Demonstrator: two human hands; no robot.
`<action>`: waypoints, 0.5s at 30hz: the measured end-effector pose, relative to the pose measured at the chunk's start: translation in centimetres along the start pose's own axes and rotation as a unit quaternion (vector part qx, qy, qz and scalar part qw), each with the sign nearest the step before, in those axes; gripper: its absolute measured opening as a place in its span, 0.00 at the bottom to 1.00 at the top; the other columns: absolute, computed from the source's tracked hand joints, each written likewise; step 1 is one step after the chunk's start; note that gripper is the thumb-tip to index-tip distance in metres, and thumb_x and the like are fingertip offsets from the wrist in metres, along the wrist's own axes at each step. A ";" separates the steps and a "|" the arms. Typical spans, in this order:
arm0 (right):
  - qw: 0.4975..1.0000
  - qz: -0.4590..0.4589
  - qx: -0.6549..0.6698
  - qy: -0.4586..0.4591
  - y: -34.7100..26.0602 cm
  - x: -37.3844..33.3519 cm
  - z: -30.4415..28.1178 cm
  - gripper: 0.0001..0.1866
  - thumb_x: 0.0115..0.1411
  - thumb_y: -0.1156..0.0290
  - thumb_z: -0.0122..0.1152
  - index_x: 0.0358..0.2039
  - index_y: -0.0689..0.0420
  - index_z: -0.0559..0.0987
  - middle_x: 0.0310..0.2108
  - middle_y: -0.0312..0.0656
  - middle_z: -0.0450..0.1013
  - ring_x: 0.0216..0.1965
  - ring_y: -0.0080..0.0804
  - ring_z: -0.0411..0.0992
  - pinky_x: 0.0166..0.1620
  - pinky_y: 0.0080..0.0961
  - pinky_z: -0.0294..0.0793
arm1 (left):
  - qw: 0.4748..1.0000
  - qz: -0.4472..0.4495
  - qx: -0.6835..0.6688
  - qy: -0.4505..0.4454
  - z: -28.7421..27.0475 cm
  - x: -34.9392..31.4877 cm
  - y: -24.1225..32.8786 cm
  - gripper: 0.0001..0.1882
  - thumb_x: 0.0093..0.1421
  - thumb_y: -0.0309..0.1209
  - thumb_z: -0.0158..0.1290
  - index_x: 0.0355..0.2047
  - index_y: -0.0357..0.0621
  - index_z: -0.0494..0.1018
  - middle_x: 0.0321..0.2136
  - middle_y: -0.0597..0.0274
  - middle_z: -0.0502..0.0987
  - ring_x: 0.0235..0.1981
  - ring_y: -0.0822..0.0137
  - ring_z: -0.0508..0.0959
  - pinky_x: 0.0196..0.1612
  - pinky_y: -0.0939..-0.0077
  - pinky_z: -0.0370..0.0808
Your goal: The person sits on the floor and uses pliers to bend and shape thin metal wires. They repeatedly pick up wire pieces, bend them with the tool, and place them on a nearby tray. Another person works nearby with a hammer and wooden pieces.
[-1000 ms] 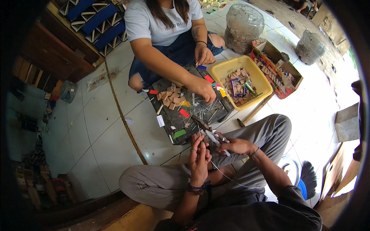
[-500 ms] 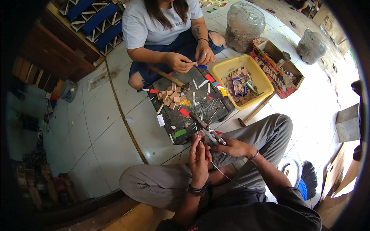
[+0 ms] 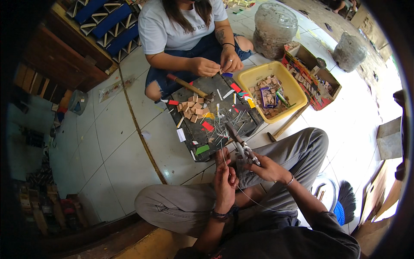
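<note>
Between the fingers of my left hand [image 3: 225, 183], a thin pale wire [image 3: 254, 200] is pinched. Its short end points up past the fingertips, while the long part trails right across my lap. My right hand [image 3: 269, 168] is closed round the handles of dark metal pliers [image 3: 246, 149]. Their jaws point up and left over the near edge of a low black work table [image 3: 183, 118], just right of the wire's end. Several cut wire pieces [image 3: 224, 123] lie scattered on the table by the jaws.
Small wooden blocks [image 3: 191, 108], a hammer [image 3: 189, 87] and coloured scraps lie on the table. Opposite, a person [image 3: 185, 34] handles a small piece. A yellow tub [image 3: 289, 114] of blocks stands right, beside another hammer [image 3: 286, 125] and a cardboard box [image 3: 302, 80].
The pliers have swung a little to the right, away from the wire's end. My left hand stays nearly in place with the wire. The other person's hands have shifted slightly.
</note>
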State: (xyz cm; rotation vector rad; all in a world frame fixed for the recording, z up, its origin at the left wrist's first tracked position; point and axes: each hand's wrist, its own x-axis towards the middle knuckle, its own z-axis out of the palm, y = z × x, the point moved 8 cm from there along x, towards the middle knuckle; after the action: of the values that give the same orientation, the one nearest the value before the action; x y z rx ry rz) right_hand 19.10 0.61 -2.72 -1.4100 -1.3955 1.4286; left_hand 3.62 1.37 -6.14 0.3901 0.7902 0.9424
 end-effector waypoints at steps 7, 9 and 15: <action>0.997 0.046 0.011 0.057 0.8 -1.5 -0.5 0.29 0.65 0.64 0.56 0.63 0.63 0.64 0.39 0.50 0.76 0.41 0.32 0.72 0.50 0.30 0.70 | 0.999 0.036 -0.008 -0.035 2.3 -0.4 1.2 0.17 0.70 0.30 0.48 0.58 0.46 0.67 0.41 0.66 0.72 0.30 0.81 0.67 0.32 0.85 0.66; 0.997 0.035 0.017 0.061 0.1 -1.5 -0.6 0.29 0.65 0.64 0.56 0.63 0.63 0.64 0.37 0.50 0.76 0.39 0.31 0.71 0.49 0.31 0.70 | 0.998 0.055 0.008 -0.021 2.9 0.2 1.8 0.18 0.70 0.30 0.48 0.59 0.45 0.67 0.43 0.66 0.73 0.31 0.81 0.68 0.33 0.85 0.67; 0.991 0.108 -0.085 0.005 -0.7 -1.8 -0.4 0.31 0.65 0.60 0.56 0.63 0.64 0.63 0.34 0.59 0.75 0.37 0.46 0.75 0.45 0.37 0.72 | 0.993 0.104 0.052 -0.006 4.1 2.0 3.8 0.20 0.69 0.30 0.51 0.60 0.45 0.69 0.44 0.67 0.76 0.32 0.82 0.69 0.34 0.86 0.68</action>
State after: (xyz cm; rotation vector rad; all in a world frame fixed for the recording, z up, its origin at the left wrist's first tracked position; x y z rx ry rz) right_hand 19.70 -0.90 -1.56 -1.7186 -1.4224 1.4608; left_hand 5.25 5.29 -1.93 0.5760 0.7995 1.0938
